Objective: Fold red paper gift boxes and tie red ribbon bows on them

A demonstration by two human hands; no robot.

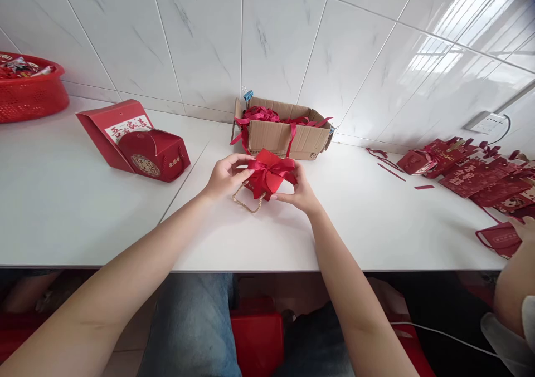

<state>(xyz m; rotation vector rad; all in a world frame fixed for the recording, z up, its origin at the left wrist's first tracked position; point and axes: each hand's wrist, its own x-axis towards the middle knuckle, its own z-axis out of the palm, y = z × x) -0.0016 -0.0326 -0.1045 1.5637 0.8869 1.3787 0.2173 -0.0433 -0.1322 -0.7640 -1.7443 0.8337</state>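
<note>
Bearings from the bowed box. Ten o'clock: red plastic basket (35,99), perforated wall, wrapped items inside. Nine o'clock: two red card boxes (155,150), gold medallion, on smooth white desk (234,244). Left hand (225,176), grip pinching the left loop of a glossy ribbon bow (270,169). Centre: red bowed box (261,187), angular, gold twisted-cord handle (251,210). Twelve o'clock: corrugated carton (288,137), tangled ribbon. Right hand (303,192), grip curved around the box's right side, pressure cannot be told. Three o'clock: clustered red gift bags (480,175).
</note>
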